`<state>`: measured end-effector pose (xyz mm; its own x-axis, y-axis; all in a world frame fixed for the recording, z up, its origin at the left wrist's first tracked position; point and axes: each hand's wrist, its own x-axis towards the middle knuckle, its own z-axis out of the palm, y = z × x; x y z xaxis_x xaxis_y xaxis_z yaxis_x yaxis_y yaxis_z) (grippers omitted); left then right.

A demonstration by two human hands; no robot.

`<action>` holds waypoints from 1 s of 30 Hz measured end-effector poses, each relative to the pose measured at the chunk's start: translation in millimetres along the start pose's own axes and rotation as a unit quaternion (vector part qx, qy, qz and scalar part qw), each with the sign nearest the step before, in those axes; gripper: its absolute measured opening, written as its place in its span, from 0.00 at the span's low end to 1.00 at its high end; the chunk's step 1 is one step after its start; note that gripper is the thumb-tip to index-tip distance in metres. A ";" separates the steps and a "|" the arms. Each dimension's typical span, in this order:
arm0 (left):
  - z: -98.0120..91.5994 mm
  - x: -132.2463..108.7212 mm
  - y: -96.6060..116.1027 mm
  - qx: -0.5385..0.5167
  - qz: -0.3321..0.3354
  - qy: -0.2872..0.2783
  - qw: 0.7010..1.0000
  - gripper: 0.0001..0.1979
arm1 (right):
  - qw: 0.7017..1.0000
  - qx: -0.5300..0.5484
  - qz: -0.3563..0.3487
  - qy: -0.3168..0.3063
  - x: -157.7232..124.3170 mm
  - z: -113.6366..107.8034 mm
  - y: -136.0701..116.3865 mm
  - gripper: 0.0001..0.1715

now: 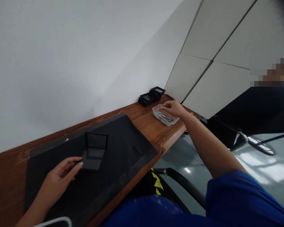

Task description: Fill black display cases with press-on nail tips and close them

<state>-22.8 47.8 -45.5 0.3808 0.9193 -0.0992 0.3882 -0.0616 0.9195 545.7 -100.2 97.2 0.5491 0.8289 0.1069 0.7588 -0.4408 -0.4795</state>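
My left hand [62,171] lies on a black mat [123,138] with its fingers stretched toward a small open black box [94,151], the fingertips touching the box's near corner. My right hand [172,108] reaches far across to a small clear plastic tub [157,110] holding several small greenish parts. Its fingers are curled down over the tub's rim in a pinch; what they hold, if anything, is hidden.
The wooden desk [151,126] runs along a white wall. Two small black boxes [151,95] sit in the far corner. A black chair armrest [186,186] is below the desk edge. Another person in dark clothing sits at the right edge.
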 end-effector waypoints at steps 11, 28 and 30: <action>5.6 -10.3 11.9 0.119 0.133 -0.035 0.983 0.30 | 0.896 0.344 -0.170 -0.224 -54.3 72.2 -131.1 0.28; 7.0 -30.2 45.2 -0.003 0.291 0.006 0.957 0.17 | 0.751 0.398 -0.200 -0.487 -110.2 166.8 -229.7 0.24; 9.4 -30.8 47.6 -0.013 0.305 -0.008 0.952 0.15 | 0.741 0.400 -0.190 -0.504 -110.5 173.6 -228.8 0.25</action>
<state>-8.2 12.9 -2.3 0.5408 0.7098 0.4513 0.0696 -0.5725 0.8170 250.6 -31.2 43.9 -0.4977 0.8551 -0.1451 0.1189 -0.0985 -0.9880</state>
